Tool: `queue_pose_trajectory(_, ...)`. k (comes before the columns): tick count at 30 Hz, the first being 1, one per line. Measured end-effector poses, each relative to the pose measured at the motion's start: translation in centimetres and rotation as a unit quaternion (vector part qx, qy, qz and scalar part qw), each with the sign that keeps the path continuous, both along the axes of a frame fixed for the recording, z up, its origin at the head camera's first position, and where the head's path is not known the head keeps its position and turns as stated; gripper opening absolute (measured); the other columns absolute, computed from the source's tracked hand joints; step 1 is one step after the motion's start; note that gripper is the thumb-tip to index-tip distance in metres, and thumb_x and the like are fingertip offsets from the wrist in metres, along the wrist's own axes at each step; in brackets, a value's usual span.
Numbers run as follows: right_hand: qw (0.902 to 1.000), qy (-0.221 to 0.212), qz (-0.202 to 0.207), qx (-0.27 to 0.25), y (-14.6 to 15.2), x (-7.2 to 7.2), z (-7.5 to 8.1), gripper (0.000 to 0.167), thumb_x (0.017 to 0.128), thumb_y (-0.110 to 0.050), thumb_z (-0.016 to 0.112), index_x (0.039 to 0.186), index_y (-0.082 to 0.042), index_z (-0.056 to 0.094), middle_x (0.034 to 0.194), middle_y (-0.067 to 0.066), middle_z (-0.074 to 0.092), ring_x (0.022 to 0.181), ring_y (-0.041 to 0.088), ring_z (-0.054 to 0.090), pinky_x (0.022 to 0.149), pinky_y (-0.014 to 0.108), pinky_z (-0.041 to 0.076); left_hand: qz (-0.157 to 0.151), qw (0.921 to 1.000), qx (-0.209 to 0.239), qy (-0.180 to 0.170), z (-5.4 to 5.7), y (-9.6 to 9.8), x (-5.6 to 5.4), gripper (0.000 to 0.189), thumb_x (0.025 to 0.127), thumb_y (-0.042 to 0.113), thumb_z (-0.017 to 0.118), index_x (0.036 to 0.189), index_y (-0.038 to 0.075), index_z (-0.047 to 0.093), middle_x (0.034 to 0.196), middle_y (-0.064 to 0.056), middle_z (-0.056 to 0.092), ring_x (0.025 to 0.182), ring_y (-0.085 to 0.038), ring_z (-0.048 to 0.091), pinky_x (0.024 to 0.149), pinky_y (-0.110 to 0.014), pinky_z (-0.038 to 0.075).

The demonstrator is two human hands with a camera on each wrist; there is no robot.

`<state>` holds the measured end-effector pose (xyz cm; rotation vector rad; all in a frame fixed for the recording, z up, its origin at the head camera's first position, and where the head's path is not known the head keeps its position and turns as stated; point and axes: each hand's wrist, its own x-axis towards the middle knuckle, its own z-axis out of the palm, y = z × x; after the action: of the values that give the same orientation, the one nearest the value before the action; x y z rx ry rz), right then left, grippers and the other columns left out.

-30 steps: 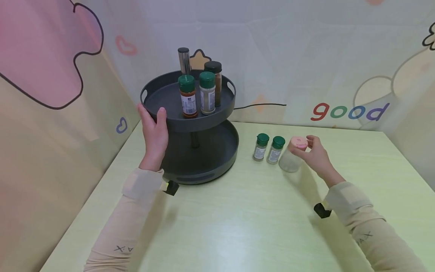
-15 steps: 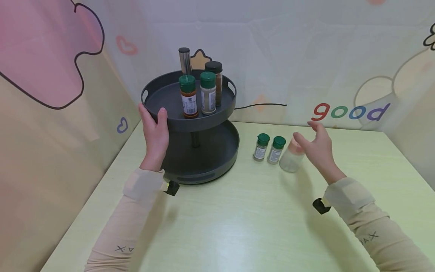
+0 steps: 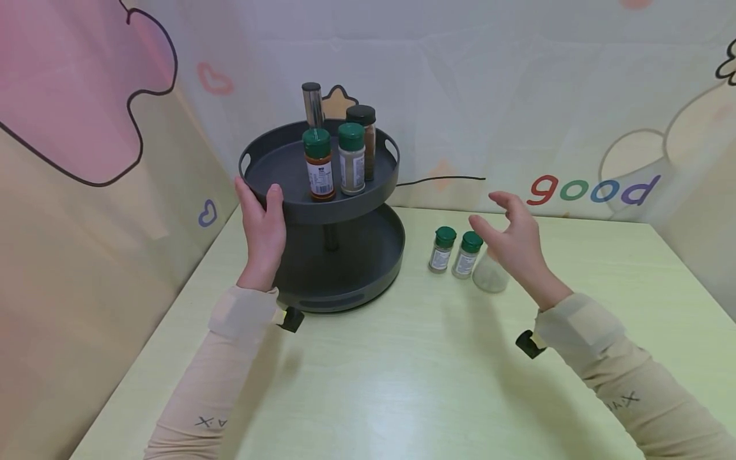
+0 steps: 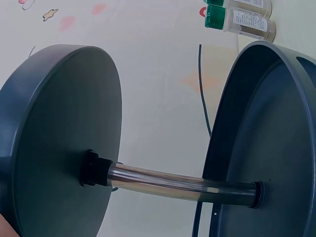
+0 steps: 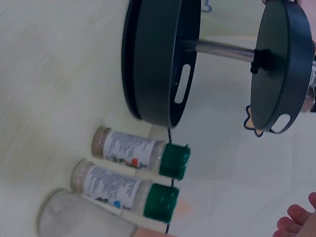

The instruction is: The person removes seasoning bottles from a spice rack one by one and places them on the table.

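Observation:
The left hand [image 3: 261, 236] holds the left front edge of the upper tray [image 3: 345, 209] of a dark grey two-tier spice rack, its thumb against the outer wall. The right hand [image 3: 514, 239] hovers over the table, thumb and fingers spread with nothing between them. Below it, partly hidden in the head view, stands a clear bottle [image 3: 490, 277] with a pink lid. Left of that bottle are two green-capped spice jars, the nearer spice jar [image 3: 466, 259] and the farther spice jar [image 3: 441, 252]. In the right wrist view, fingertips [image 5: 291, 219] show at the lower right.
On the upper tray stand a green-capped jar of red-brown spice [image 3: 319, 169], a pale green-capped jar [image 3: 352, 163] and a black-lidded brown jar [image 3: 370, 150]. A shiny black-topped cylinder [image 3: 313, 105] rises behind them. The lower tray [image 3: 339, 300] rests on the table [image 3: 391, 383]; a patterned cloth hangs behind.
The right hand has let go of the pink-lidded bottle, lifted and moved left over it, fingers spread. The left hand stays on the upper tray.

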<state>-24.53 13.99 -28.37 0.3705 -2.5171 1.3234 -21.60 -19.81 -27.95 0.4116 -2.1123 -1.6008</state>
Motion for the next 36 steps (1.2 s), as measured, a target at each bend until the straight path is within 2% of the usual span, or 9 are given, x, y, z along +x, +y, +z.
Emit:
queue_pose_trajectory(12,0.9976,0.016,0.063,0.025,-3.1,0.9,2.0,0.054,0.083,-0.031,0.057,0.128,-0.006,0.041,0.131,0.011,0.044,0.121,0.027,0.037,0.100,0.045,0.030,0.004,1.0000,0.002,-0.003,-0.1,0.0,-0.1,0.075,0.090,0.048,0.035,0.142,0.019,-0.010,0.149,0.008,-0.011,0.136,-0.007,-0.009,0.112,-0.030,-0.002)
queue_pose_trajectory(19,0.9927,0.037,0.113,0.016,-4.4,0.9,2.7,0.052,0.083,-0.027,0.059,0.126,-0.005,0.042,0.128,0.010,0.048,0.120,0.022,0.042,0.101,0.041,0.031,0.001,1.0000,0.003,0.002,0.0,0.0,0.0,0.075,0.089,0.048,0.034,0.142,0.019,-0.011,0.149,0.007,-0.011,0.136,-0.007,-0.009,0.111,-0.030,-0.002)
queue_pose_trajectory(26,0.9865,0.032,0.159,0.023,-5.7,0.7,3.3,0.052,0.083,-0.025,0.059,0.128,-0.006,0.040,0.124,0.011,0.052,0.116,0.022,0.047,0.101,0.039,0.034,0.002,1.0000,0.004,0.001,-0.1,0.0,-0.1,0.075,0.089,0.048,0.034,0.142,0.019,-0.011,0.149,0.008,-0.012,0.136,-0.007,-0.010,0.111,-0.030,-0.002)
queue_pose_trajectory(36,0.9818,0.033,0.186,0.024,-7.4,0.7,4.3,0.052,0.083,-0.021,0.059,0.128,-0.005,0.040,0.124,0.012,0.053,0.115,0.022,0.048,0.100,0.035,0.037,0.000,1.0000,0.005,0.001,-0.1,0.0,-0.1,0.076,0.089,0.049,0.034,0.142,0.019,-0.011,0.149,0.008,-0.012,0.136,-0.007,-0.010,0.112,-0.031,-0.002)
